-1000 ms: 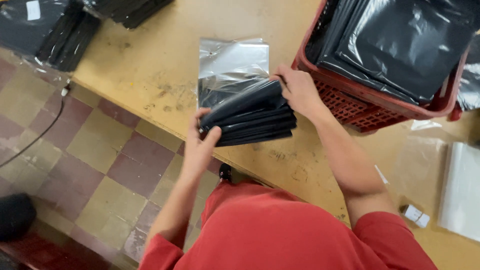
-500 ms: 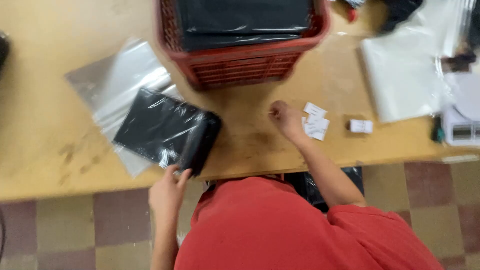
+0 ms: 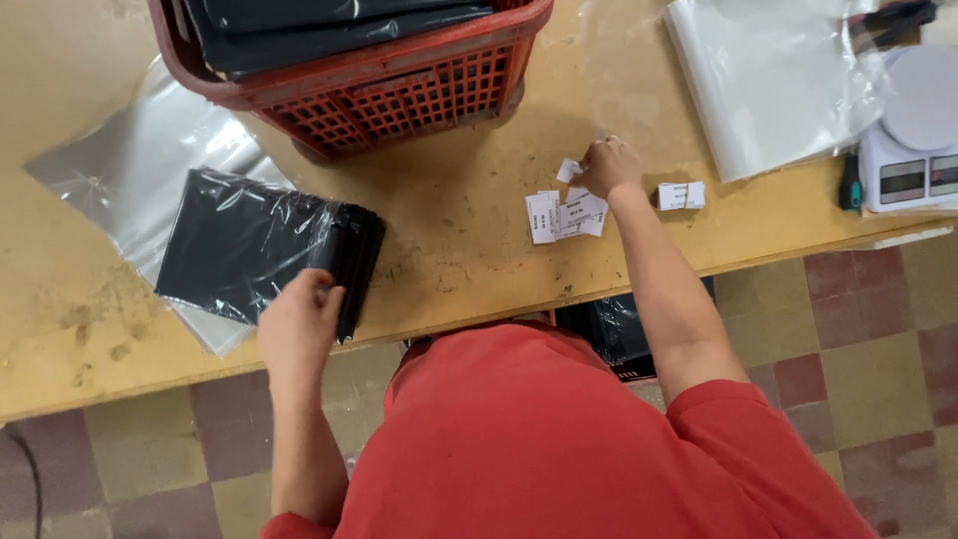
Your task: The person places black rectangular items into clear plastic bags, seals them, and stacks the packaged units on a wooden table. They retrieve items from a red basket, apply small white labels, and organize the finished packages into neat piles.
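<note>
One folded stack of glossy black plastic bags (image 3: pixel 261 245) lies on the worn yellowish wooden table (image 3: pixel 469 250), near its front edge, resting partly on one flat clear plastic sleeve (image 3: pixel 140 170) spread beneath it. The person's left hand (image 3: pixel 297 324) sits on the stack's near corner, fingers curled over the folded edge; whether they pinch it or only rest there cannot be told. The right hand (image 3: pixel 609 168) is closed with fingertips together on one small white paper label (image 3: pixel 569 171), just above a loose cluster of about four more white paper labels (image 3: pixel 565 214) lying on the table. One further white label (image 3: pixel 681 196) lies apart, just right of that hand.

One red plastic lattice crate (image 3: pixel 399 85) stands at the far side of the table, holding more folded black plastic bags (image 3: pixel 319 25), their number unclear. One pile of clear plastic sheeting (image 3: pixel 773 80) lies at the right, beside one white digital scale (image 3: pixel 913 140) with a round pan.
</note>
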